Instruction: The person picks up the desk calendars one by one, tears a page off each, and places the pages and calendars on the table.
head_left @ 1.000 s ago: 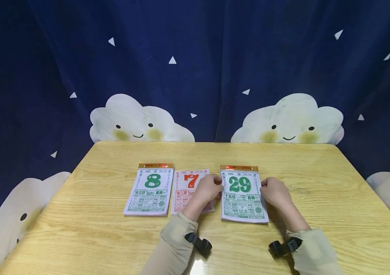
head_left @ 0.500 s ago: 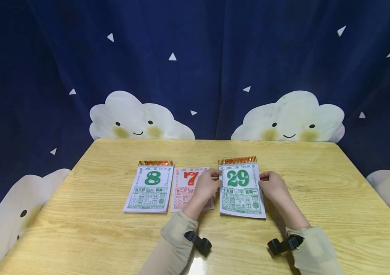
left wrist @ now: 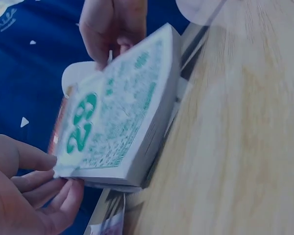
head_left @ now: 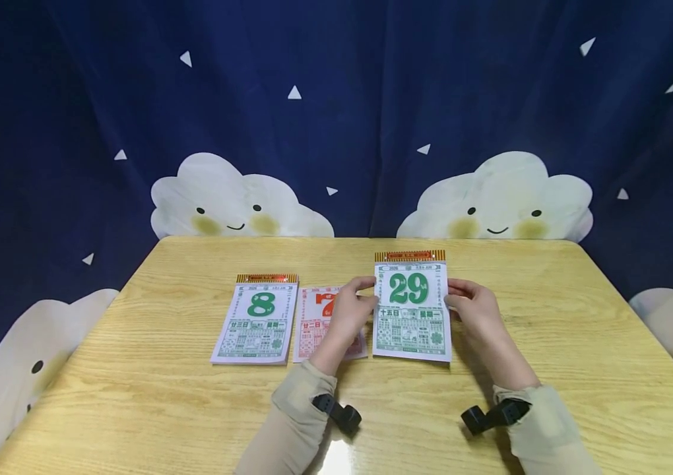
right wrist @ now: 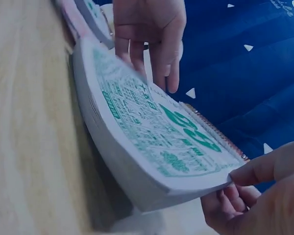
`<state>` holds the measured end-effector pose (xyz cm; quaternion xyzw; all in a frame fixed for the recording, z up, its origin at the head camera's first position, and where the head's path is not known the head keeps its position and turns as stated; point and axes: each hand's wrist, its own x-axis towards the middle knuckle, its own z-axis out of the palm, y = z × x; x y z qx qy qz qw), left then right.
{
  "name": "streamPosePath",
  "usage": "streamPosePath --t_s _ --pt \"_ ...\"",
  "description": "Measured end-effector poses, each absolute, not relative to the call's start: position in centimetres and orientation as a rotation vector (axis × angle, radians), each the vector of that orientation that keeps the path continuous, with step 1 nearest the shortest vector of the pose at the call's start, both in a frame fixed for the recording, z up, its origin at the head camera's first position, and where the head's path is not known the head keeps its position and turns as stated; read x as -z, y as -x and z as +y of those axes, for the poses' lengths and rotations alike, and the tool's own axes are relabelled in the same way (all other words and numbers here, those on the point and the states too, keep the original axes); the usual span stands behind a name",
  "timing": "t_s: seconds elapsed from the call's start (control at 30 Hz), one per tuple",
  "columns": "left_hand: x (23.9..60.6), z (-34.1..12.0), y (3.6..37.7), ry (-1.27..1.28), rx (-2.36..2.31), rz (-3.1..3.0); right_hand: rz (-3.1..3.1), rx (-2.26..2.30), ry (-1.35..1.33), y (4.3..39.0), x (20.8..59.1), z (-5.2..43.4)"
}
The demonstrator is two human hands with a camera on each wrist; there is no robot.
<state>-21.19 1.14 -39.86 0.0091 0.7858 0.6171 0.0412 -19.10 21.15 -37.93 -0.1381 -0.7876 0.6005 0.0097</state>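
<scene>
A thick tear-off calendar [head_left: 410,323] with a large green 29 and a red-and-gold top band is held between both hands. My left hand [head_left: 351,310] pinches its left edge, thumb over the page and fingers beneath, as the left wrist view shows. At the opposite edge, my right hand [right wrist: 269,191] grips the pad between thumb and curled fingers. The calendar's upper end is tilted up, and its thick lower page edge [left wrist: 154,132] hangs close over the table. A thinner-looking calendar page with a red 7 [head_left: 315,330] lies partly hidden behind my left wrist.
Left of the red 7, a similar calendar with a green 8 [head_left: 256,326] lies flat on the wooden table [head_left: 134,396]. A dark blue curtain [head_left: 366,119] with white clouds hangs behind the table's far edge. Black wrist cameras [head_left: 339,415] sit on both sleeves.
Both hands have raised the green 29 calendar, its top end tilting up and the pad shifting toward the far edge and slightly left. The other two calendars stay where they were.
</scene>
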Motion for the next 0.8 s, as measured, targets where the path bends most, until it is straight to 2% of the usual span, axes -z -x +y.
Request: streamPosePath --t_s 0.23,0.63,0.8 --pt "39.5 0.5 22.0 -0.109 -1.947 2.337 -2.371 -1.946 0.277 19.1 36.9 21.5" --pt "38.7 -1.6 22.2 -0.166 -2.081 2.102 -2.362 -1.983 0.218 18.3 35.8 21.0" --pt "39.0 -3.0 22.5 -0.279 -2.076 2.044 -2.294 -2.017 0.149 21.5 40.6 23.0"
